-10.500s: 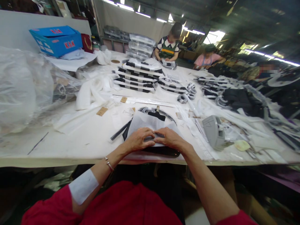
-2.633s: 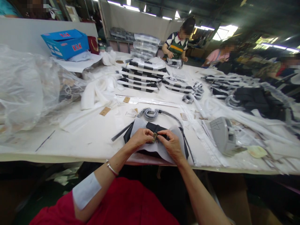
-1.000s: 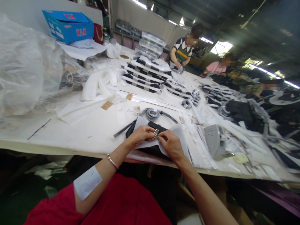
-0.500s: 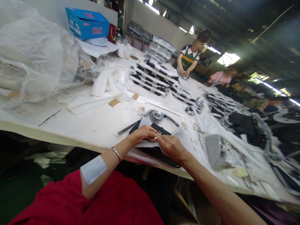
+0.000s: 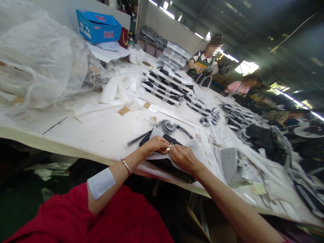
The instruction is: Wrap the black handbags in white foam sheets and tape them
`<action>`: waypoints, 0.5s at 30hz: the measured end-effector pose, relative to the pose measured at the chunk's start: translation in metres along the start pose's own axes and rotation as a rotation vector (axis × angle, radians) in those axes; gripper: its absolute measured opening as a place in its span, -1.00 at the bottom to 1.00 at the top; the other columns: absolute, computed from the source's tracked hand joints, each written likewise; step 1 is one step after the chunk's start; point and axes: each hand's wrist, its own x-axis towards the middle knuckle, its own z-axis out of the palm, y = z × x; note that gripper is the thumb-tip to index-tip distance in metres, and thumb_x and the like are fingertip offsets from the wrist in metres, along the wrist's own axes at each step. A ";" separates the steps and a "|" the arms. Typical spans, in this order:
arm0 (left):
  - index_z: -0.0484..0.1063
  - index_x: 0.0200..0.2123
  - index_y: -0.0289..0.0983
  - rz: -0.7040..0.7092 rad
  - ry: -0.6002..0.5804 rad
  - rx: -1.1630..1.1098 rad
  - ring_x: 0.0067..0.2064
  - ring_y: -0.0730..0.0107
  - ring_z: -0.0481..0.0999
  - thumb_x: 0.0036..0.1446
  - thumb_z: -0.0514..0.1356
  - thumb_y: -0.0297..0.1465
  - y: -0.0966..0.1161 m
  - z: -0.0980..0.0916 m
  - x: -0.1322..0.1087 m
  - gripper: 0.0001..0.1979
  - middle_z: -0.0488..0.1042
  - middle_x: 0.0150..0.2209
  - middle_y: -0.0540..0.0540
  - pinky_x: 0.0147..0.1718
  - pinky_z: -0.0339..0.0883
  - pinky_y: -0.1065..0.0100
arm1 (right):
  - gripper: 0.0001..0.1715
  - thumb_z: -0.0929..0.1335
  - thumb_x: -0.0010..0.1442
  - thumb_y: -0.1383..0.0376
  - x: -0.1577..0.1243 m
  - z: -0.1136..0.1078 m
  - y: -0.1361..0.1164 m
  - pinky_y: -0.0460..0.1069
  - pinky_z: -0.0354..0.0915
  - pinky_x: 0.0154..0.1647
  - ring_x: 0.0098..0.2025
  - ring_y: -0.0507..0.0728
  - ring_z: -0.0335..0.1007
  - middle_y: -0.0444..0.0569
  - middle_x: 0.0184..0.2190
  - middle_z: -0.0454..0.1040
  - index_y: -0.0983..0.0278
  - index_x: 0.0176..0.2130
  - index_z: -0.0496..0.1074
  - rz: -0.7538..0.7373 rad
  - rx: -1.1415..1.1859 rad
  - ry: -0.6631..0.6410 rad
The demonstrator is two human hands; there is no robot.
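A black bag lies at the table's front edge, with white tissue paper over part of it. Its shiny metal buckle sits on a dark strap between my hands. My left hand pinches the buckle from the left, fingertips pressed together. From the right, my right hand has its fingers curled in against the same buckle; the strap end there is hidden under them. Just behind the bag rests a coiled, plastic-wrapped strap.
Stacked black bags with white wrapping stand farther back. A grey tape dispenser is at the right, a blue box at the back left beside crumpled clear plastic. A co-worker stands across the table.
My hands stay at the buckle, with the right fingers curled in slightly more. The co-worker across the table has raised a dark, wrapped item. The view has shifted a little.
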 end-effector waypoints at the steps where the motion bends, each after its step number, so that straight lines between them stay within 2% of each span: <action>1: 0.57 -0.35 -0.37 0.008 0.002 0.009 -0.49 0.50 0.48 -0.17 0.38 -0.40 0.000 0.000 0.000 -0.76 0.53 -0.53 -0.05 -0.42 0.41 0.46 | -0.79 0.23 0.27 0.47 -0.001 0.003 -0.001 -0.03 0.05 -0.50 -0.51 0.04 0.22 -0.10 -0.51 0.35 0.28 -0.36 0.37 0.030 -0.001 0.003; 6: 0.57 -0.36 -0.37 0.047 -0.004 0.051 -0.50 0.52 0.46 -0.15 0.36 -0.37 -0.004 0.002 0.000 -0.77 0.53 -0.51 -0.04 -0.41 0.38 0.45 | -0.82 0.25 0.30 0.42 -0.007 0.014 -0.004 -0.05 0.09 -0.51 -0.46 0.05 0.30 -0.08 -0.47 0.37 0.29 -0.32 0.40 0.177 0.050 0.016; 10: 0.56 -0.38 -0.35 0.083 -0.016 0.076 -0.50 0.52 0.46 -0.15 0.35 -0.38 -0.007 0.004 -0.002 -0.79 0.51 -0.52 -0.02 -0.39 0.35 0.45 | -0.82 0.25 0.33 0.38 -0.008 0.020 -0.006 -0.07 0.20 -0.43 -0.43 0.05 0.36 -0.07 -0.44 0.42 0.27 -0.33 0.39 0.352 0.215 0.119; 15: 0.55 -0.34 -0.35 0.106 -0.032 0.103 -0.48 0.50 0.46 -0.15 0.34 -0.34 -0.007 0.003 -0.004 -0.74 0.52 -0.50 -0.03 -0.39 0.32 0.43 | -0.90 0.29 0.26 0.38 -0.009 0.025 -0.006 -0.06 0.30 -0.30 -0.39 0.06 0.41 -0.08 -0.41 0.47 0.24 -0.32 0.39 0.509 0.442 0.218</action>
